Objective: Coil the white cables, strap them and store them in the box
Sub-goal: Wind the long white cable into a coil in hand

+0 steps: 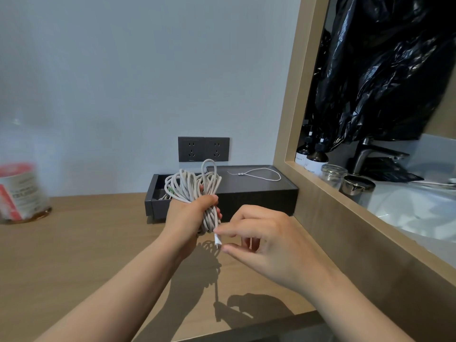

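The left hand (186, 216) was clenched around the middle of a bundle of coiled white round cable (191, 184), holding it upright above the light wooden desk (86, 243), just in front of the dark grey rectangular box (222, 202). The right hand (267, 240) pinched the cable's small white plug (217, 240) between thumb and forefinger below the bundle. A thin white looped cord (260, 174) lay on the box's lid (246, 187)
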Action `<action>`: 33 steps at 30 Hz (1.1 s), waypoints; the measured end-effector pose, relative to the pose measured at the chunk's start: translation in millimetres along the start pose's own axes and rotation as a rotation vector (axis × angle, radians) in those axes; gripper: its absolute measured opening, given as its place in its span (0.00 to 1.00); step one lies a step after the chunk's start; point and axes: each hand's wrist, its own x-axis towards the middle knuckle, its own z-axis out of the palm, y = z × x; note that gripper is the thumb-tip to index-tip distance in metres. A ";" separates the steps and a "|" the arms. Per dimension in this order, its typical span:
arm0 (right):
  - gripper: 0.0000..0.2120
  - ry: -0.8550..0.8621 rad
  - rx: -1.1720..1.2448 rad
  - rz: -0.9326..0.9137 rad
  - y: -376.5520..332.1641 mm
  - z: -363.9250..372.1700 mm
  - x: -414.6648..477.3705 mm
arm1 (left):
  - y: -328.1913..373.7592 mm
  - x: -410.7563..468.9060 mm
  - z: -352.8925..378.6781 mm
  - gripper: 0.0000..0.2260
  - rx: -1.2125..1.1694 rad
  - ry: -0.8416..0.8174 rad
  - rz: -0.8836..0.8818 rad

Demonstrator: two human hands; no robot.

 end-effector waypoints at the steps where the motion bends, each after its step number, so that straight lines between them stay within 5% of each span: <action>1: 0.11 -0.016 -0.017 -0.008 -1.0 -1.2 0.3 | -0.4 -0.3 0.2 0.10 0.003 0.002 0.001; 11: 0.10 0.009 0.051 0.022 0.2 0.0 -3.9 | -1.0 11.4 -10.4 0.09 0.043 0.014 -0.088; 22: 0.06 0.259 0.695 0.469 26.1 -14.9 7.8 | -0.3 2.3 -12.3 0.04 0.002 -0.153 -0.092; 33: 0.02 0.206 0.664 0.556 34.2 -31.4 19.9 | 2.9 -11.5 -7.2 0.03 -0.020 -0.327 -0.087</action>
